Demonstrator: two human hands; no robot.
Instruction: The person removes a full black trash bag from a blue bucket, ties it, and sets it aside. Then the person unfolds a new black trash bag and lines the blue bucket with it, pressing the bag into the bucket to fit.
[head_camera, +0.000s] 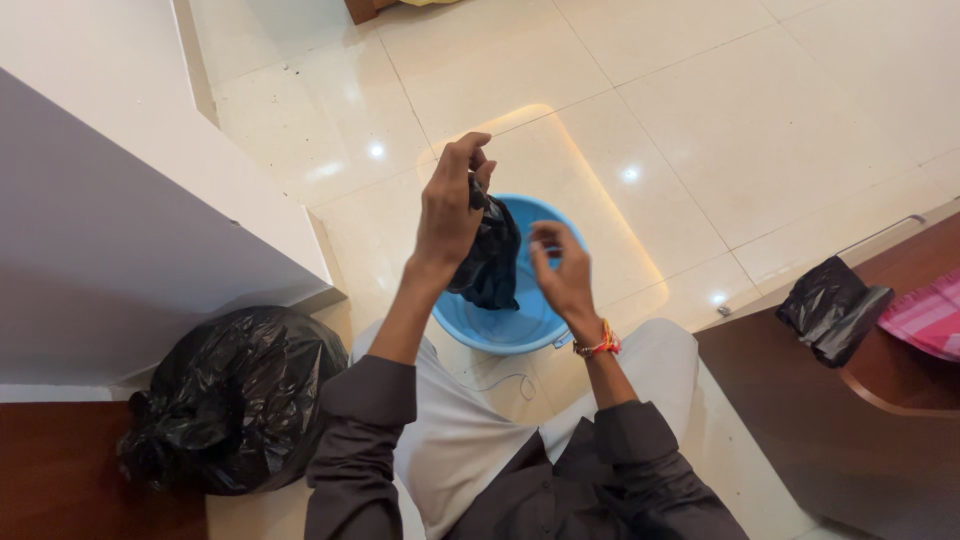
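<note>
You've got a glossy cream tiled floor (760, 110) under everything. Sitting right on it is a blue bucket (520, 325) between your knees, and off to your left a stuffed black trash bag (235, 400) against the white cabinet. A thin white cord (505, 380) lies by the bucket.
</note>
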